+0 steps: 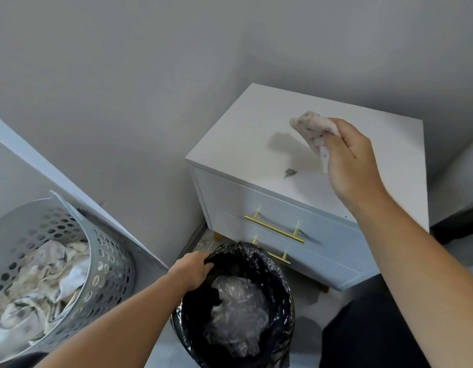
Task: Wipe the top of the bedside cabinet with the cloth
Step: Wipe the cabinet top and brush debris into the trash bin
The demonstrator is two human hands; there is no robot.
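A white bedside cabinet [246, 128] with two drawers and gold bar handles stands in the room's corner. My right hand [349, 160] hovers over its top, shut on a crumpled pale cloth [312, 130] with small red specks; the cloth is lifted off the surface and casts a shadow. A small dark scrap of dirt [290, 172] lies near the top's front edge. Lower down, my left hand [194, 269] grips the rim of a black bin liner [272, 272] on a waste bin just in front of the cabinet.
The bin holds crumpled clear plastic [236, 314]. A grey perforated laundry basket [108, 264] with pale fabric stands at the left against the wall. Grey walls close in behind and left of the cabinet. My dark-clothed leg [371, 333] is at the lower right.
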